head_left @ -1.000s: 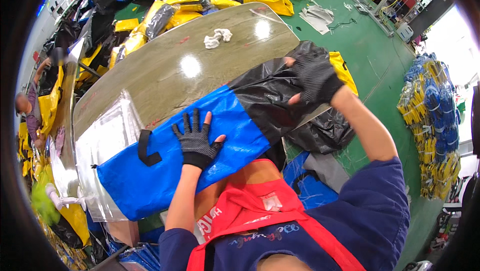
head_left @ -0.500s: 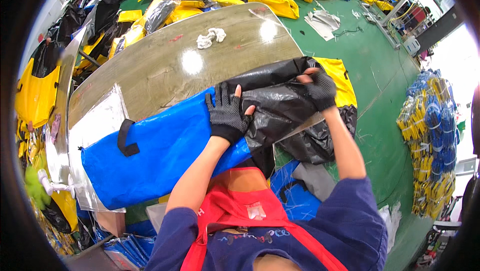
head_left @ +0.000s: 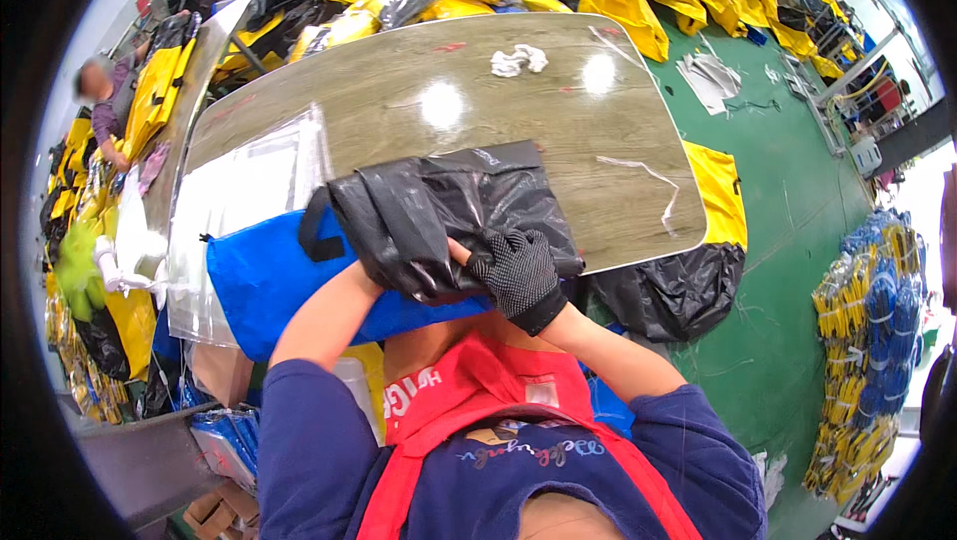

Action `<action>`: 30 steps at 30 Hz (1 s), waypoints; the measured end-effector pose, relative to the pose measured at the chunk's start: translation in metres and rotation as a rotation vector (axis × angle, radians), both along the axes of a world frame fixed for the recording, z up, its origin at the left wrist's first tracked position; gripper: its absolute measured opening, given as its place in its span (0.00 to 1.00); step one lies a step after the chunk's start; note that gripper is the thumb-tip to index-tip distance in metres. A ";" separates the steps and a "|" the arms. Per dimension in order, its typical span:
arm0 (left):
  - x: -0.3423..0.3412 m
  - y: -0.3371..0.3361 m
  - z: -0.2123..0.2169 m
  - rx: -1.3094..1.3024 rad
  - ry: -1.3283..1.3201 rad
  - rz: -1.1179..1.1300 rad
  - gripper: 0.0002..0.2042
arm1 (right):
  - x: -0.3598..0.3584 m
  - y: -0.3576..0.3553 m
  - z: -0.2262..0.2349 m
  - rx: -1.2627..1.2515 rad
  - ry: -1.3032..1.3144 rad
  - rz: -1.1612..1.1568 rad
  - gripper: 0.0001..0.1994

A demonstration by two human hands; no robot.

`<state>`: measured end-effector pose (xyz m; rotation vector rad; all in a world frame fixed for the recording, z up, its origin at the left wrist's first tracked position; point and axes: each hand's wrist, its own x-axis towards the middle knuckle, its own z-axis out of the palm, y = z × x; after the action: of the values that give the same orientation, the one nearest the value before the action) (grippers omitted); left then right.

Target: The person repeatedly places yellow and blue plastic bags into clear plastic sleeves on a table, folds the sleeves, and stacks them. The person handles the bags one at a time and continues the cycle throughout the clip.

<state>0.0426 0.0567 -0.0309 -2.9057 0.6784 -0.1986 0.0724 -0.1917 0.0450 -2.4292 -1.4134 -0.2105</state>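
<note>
A glossy tarpaulin piece lies along the table's near edge, its blue part (head_left: 254, 286) on the left and its black part (head_left: 478, 186) folded back over it. From the blue, a black strap (head_left: 317, 231) loops up at the fold's left end. My right hand (head_left: 516, 276), in a dotted black glove with a bare thumb, rests palm down on the near edge of the black part, fingers stretched out. My left hand is hidden; its forearm (head_left: 329, 316) runs in under the black layer.
The wood-patterned table (head_left: 379, 71) bears clear plastic sheets (head_left: 264, 166), a crumpled white scrap (head_left: 518, 60) and a white strip (head_left: 658, 181). Yellow and black pieces (head_left: 663, 281) hang off its right end. Tied bundles (head_left: 872, 341) stand at the right. A person (head_left: 110, 116) works far left.
The black part has been folded leftward over the blue. My right hand has moved left and nearer; my left hand has gone under the black layer. The view has shifted.
</note>
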 end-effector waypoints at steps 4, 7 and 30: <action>-0.069 0.078 0.060 -0.116 0.293 0.479 0.25 | -0.009 0.013 -0.015 -0.275 -0.036 -0.021 0.28; -0.163 0.147 0.037 0.137 -0.211 0.644 0.31 | 0.001 0.024 0.019 -0.552 0.202 0.053 0.41; -0.250 0.156 0.071 -2.024 0.246 0.953 0.35 | -0.034 0.145 -0.050 0.003 0.061 -0.048 0.33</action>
<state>-0.2073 0.2123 0.0402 -4.1887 -2.3374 -0.6428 0.0383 -0.0462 -0.0050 -2.4472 -1.3287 -0.1479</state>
